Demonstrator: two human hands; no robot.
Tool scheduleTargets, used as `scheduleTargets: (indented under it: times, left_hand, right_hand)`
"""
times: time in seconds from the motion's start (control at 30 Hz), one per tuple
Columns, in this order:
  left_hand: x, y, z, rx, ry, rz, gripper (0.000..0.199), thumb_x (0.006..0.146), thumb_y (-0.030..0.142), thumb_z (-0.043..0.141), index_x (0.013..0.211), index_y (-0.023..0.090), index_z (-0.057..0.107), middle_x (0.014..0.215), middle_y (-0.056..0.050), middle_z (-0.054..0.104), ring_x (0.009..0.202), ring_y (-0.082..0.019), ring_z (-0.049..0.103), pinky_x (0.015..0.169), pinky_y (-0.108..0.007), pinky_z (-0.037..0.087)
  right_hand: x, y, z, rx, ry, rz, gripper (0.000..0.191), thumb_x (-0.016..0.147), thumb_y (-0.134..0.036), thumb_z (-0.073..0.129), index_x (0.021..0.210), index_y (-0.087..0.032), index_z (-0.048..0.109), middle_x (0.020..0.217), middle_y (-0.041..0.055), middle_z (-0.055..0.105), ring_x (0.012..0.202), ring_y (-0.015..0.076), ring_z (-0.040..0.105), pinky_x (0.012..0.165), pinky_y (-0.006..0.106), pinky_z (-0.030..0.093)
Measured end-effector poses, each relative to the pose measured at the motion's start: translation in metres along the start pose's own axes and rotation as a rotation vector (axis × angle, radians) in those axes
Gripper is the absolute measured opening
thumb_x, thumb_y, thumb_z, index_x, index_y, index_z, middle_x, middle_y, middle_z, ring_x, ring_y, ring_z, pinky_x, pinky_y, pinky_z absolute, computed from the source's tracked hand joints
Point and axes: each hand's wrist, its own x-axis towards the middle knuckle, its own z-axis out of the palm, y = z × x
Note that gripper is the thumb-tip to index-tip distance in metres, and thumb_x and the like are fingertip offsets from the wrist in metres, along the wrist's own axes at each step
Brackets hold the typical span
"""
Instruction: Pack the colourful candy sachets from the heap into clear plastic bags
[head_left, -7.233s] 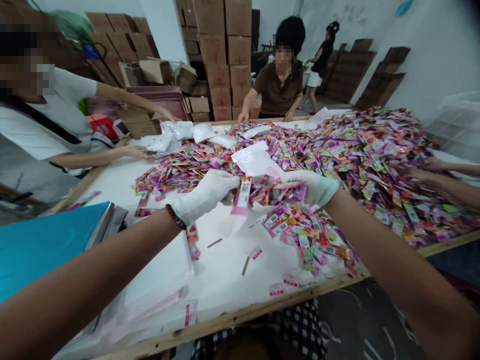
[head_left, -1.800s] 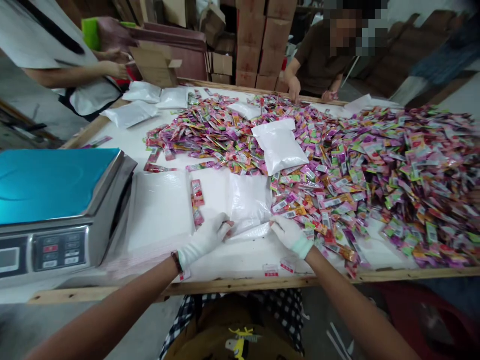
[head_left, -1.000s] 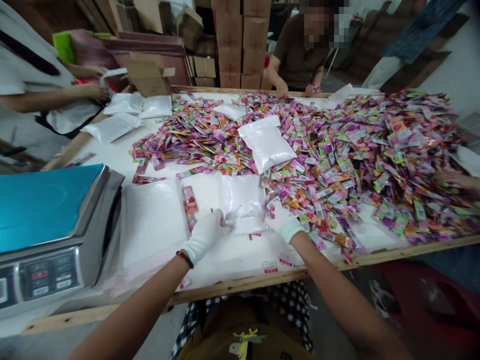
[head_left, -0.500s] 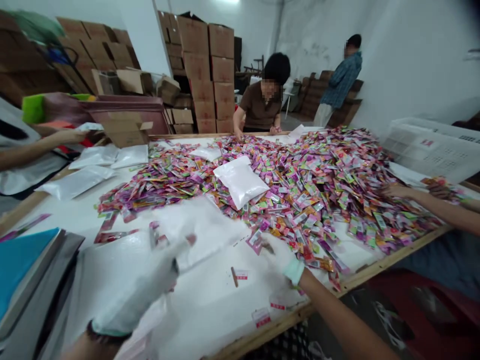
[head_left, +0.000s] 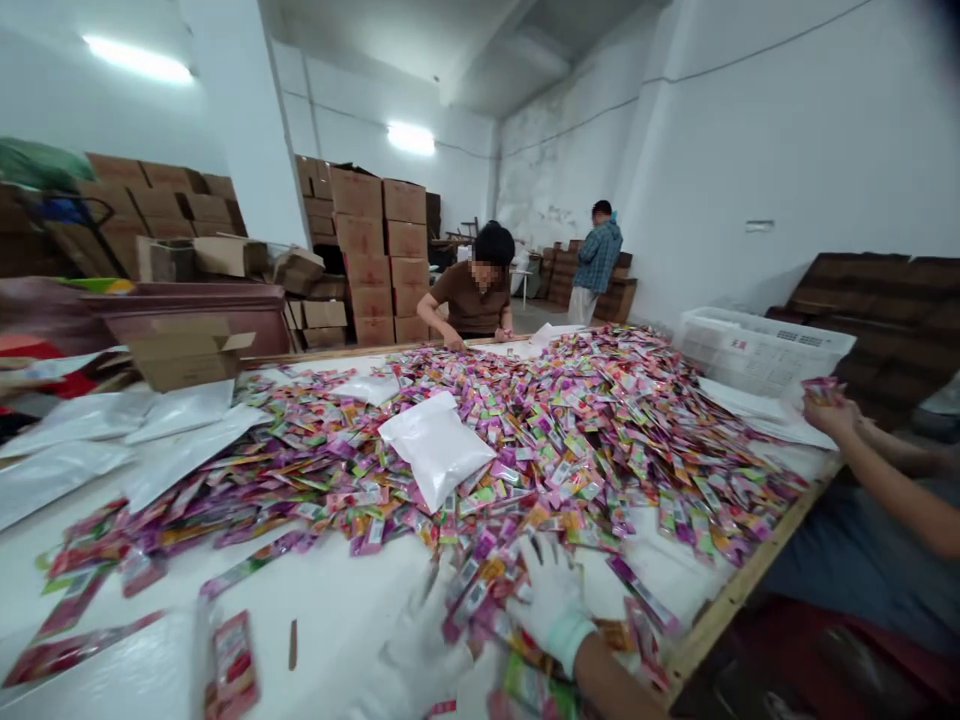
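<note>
Both my hands wear white gloves. Small colourful snack packets [head_left: 480, 590] lie bunched between them at the near edge of a large heap [head_left: 585, 440]. My right hand [head_left: 551, 595] rests on the packets with its fingers spread. Opposite it, my left hand [head_left: 420, 640] is smeared by motion, but its fingers look stretched out along the bunch's left side. More packets [head_left: 529, 685] lie below my right hand. A full white pouch [head_left: 436, 450] sits on the heap beyond my hands.
Several white pouches [head_left: 67, 420] lie at the left, near a brown carton [head_left: 184, 355]. A loose packet [head_left: 234, 660] and a brown strip [head_left: 292, 645] are nearby. Co-workers stand across the table and at the right, where a hand [head_left: 829, 410] holds packets. A white crate [head_left: 757, 350] stands behind.
The white pouch near my left hand is gone from there; another pouch now lies at the left. My left hand has come right, beside my right hand, which has spread over packets. The view tilts up.
</note>
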Motion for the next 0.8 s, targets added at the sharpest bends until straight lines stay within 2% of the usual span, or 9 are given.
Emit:
scheduleTargets:
  times: [0.1, 0.17, 0.3, 0.47, 0.53, 0.57, 0.67, 0.73, 0.8]
  left_hand:
    - [-0.007, -0.017, 0.045, 0.248, -0.114, 0.168, 0.071, 0.053, 0.029, 0.073, 0.124, 0.026, 0.067, 0.141, -0.016, 0.056, 0.131, -0.041, 0.05, 0.107, -0.059, 0.04]
    - [-0.014, -0.035, 0.055, 0.404, -0.053, 0.331, 0.06, 0.061, 0.029, 0.07, 0.12, 0.028, 0.068, 0.137, -0.015, 0.06, 0.126, -0.038, 0.054, 0.104, -0.058, 0.042]
    - [-0.035, -0.071, 0.036, 0.483, 0.248, 0.617, 0.045, 0.074, 0.025, 0.06, 0.119, 0.025, 0.064, 0.131, -0.01, 0.063, 0.12, -0.028, 0.059, 0.099, -0.043, 0.05]
    - [-0.055, -0.094, -0.001, 0.435, 0.345, 0.696, 0.04, 0.082, 0.023, 0.053, 0.122, 0.026, 0.059, 0.119, -0.007, 0.069, 0.108, -0.022, 0.066, 0.089, -0.036, 0.054]
    - [-0.06, -0.079, -0.018, 0.323, 0.3, 0.551, 0.044, 0.081, 0.025, 0.055, 0.125, 0.025, 0.058, 0.126, -0.01, 0.066, 0.113, -0.025, 0.064, 0.092, -0.038, 0.054]
    - [-0.062, -0.064, -0.03, 0.251, 0.24, 0.376, 0.048, 0.079, 0.025, 0.056, 0.127, 0.024, 0.057, 0.135, -0.012, 0.061, 0.121, -0.027, 0.06, 0.096, -0.041, 0.053]
    - [-0.065, 0.007, -0.08, -0.106, 0.033, -0.054, 0.042, 0.082, 0.032, 0.055, 0.122, 0.023, 0.064, 0.135, -0.009, 0.061, 0.125, -0.028, 0.057, 0.104, -0.042, 0.049]
    - [-0.069, 0.063, -0.118, -0.393, -0.075, -0.181, 0.032, 0.085, 0.039, 0.056, 0.108, 0.024, 0.072, 0.121, -0.006, 0.068, 0.115, -0.028, 0.063, 0.102, -0.041, 0.051]
    - [-0.079, 0.112, -0.153, -0.637, -0.109, -0.195, 0.033, 0.082, 0.05, 0.06, 0.097, 0.025, 0.075, 0.105, -0.006, 0.072, 0.107, -0.03, 0.065, 0.096, -0.043, 0.054]
  right_hand:
    - [-0.014, -0.026, 0.003, 0.137, 0.02, -0.113, 0.077, 0.071, -0.041, 0.066, 0.144, -0.03, 0.045, 0.14, 0.0137, 0.052, 0.122, 0.0379, 0.049, 0.104, 0.055, 0.035]
    - [-0.015, -0.035, 0.002, 0.239, 0.003, -0.165, 0.072, 0.07, -0.033, 0.064, 0.14, -0.027, 0.05, 0.128, 0.0134, 0.06, 0.113, 0.0349, 0.056, 0.1, 0.05, 0.041]
    - [-0.009, -0.032, -0.019, 0.552, -0.091, -0.228, 0.064, 0.064, -0.024, 0.065, 0.128, -0.023, 0.06, 0.114, 0.0069, 0.067, 0.101, 0.0242, 0.063, 0.093, 0.033, 0.049]
    - [-0.01, 0.007, -0.078, 0.527, 0.079, -0.223, 0.062, 0.072, -0.03, 0.064, 0.133, -0.02, 0.058, 0.117, 0.0076, 0.067, 0.102, 0.022, 0.062, 0.093, 0.035, 0.051]
    - [-0.013, 0.029, -0.094, 0.497, 0.098, -0.196, 0.067, 0.073, -0.033, 0.065, 0.137, -0.02, 0.054, 0.129, 0.0111, 0.06, 0.117, 0.0259, 0.055, 0.102, 0.04, 0.045]
    - [-0.014, 0.04, -0.096, 0.494, 0.089, -0.187, 0.07, 0.073, -0.035, 0.066, 0.139, -0.02, 0.052, 0.135, 0.0124, 0.055, 0.124, 0.0274, 0.051, 0.106, 0.041, 0.041]
    - [-0.018, 0.062, -0.08, 0.481, 0.068, -0.173, 0.076, 0.072, -0.039, 0.067, 0.142, -0.016, 0.048, 0.144, 0.0164, 0.045, 0.135, 0.0309, 0.039, 0.114, 0.046, 0.033]
    - [-0.024, 0.065, -0.056, 0.46, 0.102, -0.171, 0.071, 0.077, -0.041, 0.061, 0.141, -0.012, 0.047, 0.143, 0.0188, 0.045, 0.136, 0.0311, 0.039, 0.115, 0.047, 0.032]
    - [-0.035, 0.056, -0.034, 0.449, 0.158, -0.151, 0.062, 0.082, -0.04, 0.054, 0.137, -0.011, 0.051, 0.139, 0.0191, 0.05, 0.133, 0.0304, 0.043, 0.113, 0.048, 0.035]
